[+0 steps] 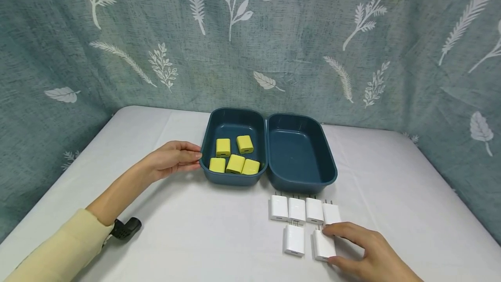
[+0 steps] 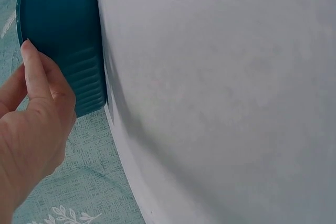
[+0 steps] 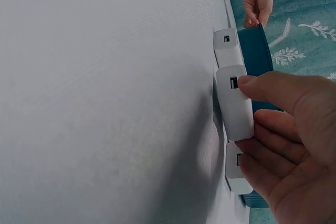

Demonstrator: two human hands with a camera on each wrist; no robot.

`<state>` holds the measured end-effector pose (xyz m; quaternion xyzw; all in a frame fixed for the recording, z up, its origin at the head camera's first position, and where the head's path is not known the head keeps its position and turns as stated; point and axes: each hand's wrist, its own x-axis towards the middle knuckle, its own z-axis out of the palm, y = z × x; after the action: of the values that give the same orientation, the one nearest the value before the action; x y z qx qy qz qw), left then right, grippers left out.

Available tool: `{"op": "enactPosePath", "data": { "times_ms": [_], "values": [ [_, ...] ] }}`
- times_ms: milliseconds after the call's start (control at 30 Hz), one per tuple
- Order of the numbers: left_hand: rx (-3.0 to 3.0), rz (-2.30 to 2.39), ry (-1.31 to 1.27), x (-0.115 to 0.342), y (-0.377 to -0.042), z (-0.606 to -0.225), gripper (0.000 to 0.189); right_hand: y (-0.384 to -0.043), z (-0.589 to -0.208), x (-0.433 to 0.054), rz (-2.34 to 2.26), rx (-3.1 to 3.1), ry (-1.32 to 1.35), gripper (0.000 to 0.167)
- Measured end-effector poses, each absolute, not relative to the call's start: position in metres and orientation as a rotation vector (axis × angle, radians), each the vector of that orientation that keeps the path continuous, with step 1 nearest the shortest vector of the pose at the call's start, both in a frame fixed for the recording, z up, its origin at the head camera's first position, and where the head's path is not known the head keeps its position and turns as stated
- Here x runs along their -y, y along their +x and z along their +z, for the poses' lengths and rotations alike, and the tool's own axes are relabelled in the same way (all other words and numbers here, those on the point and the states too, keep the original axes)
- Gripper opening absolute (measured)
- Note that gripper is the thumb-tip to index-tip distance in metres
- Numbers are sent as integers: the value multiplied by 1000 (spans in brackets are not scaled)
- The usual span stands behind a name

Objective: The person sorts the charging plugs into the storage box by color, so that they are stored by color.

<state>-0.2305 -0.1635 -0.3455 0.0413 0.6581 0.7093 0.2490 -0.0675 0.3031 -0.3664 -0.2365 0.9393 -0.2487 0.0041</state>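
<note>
My left hand holds the left rim of a dark blue container, its thumb at the edge. Several yellow charger plugs lie inside that container. In the left wrist view, the thumb and fingers of the left hand meet at the container's rim. At the lower right, my right hand pinches a white charger plug between thumb and fingers. The right wrist view shows the thumb on this plug beside its port. Several other white charger plugs lie near it, prongs pointing away.
A second dark blue container stands right against the first and holds nothing. The white-covered table ends at a green curtain with leaf prints. A black wrist device sits at the left sleeve.
</note>
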Motion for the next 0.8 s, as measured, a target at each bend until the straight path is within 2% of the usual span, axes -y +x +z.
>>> {"op": "enactPosePath", "data": {
  "times_ms": [400,700,800],
  "values": [
    [-1800,1931,107,163,-231,-346,34,-65,-359,-295,-849,-2968,-903,43],
    [-1796,1934,102,163,-230,-344,35,-72,-344,-285,-1074,-2971,-1110,54],
    [-1797,1933,94,162,-230,-344,35,-77,-338,-283,-1142,-2948,-1104,55]
  ]
}}
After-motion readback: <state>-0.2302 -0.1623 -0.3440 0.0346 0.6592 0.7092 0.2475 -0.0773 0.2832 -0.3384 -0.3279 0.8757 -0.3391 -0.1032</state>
